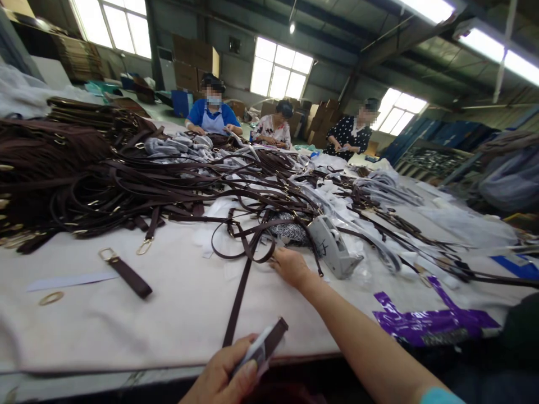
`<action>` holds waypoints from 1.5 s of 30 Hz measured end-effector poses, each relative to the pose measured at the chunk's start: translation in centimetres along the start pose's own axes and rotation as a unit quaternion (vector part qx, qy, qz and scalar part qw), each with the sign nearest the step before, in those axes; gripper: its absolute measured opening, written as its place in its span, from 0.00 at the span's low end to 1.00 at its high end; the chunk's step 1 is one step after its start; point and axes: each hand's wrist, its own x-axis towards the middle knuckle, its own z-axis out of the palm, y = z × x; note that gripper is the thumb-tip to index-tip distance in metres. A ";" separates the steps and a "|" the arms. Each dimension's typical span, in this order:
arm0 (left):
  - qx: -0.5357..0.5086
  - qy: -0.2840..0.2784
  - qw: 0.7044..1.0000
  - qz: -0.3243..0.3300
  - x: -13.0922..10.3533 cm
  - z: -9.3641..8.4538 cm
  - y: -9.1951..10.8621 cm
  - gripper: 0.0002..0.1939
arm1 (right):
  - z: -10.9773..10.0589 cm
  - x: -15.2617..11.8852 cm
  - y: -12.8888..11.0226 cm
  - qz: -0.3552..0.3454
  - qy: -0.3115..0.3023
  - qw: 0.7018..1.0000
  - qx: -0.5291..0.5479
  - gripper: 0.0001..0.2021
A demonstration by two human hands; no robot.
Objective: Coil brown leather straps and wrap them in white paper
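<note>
A long dark brown strap (240, 292) runs almost straight across the pale worktop (177, 314), its long axis going from the near edge away toward the middle. Its near end points at the person and sits in the left hand (225, 373) at the near edge, pinched under the thumb together with a thin white wrapping piece (256, 352). The far end rises toward a loose loop of the same strap stock beside the right hand (290, 266).

The right hand reaches out well beyond the left, fingers lying flat on the worktop at the edge of the tangle, touching the looped straps — whether it grips one cannot be told. The two hands are well apart, the strap spanning between them.

The strap looks like smooth, flat, narrow leather. Behind lies a great heap of brown straps (105, 179) with gold rings and clasps. A grey tape dispenser (334, 247) stands just right of the right hand, and a glossy purple wrapper (433, 322) lies toward the near right edge. A short strap tab (126, 274) with a gold buckle lies apart at left.
</note>
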 end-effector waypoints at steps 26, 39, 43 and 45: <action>-0.094 0.157 0.982 0.039 2.3 4.5 1.5 0.20 | -0.9 -17.0 0.7 0.179 0.156 0.692 0.682 0.18; -0.087 0.080 0.991 0.065 4.3 8.1 1.0 0.25 | -0.7 -20.1 -5.2 0.185 0.053 0.625 0.757 0.17; -0.076 0.066 0.994 0.052 4.5 8.1 0.7 0.18 | -0.4 -20.2 -5.4 0.130 0.030 0.600 0.789 0.16; -0.107 0.075 0.991 0.030 4.5 7.8 1.0 0.17 | -0.2 -20.9 -5.2 0.120 0.059 0.656 0.743 0.14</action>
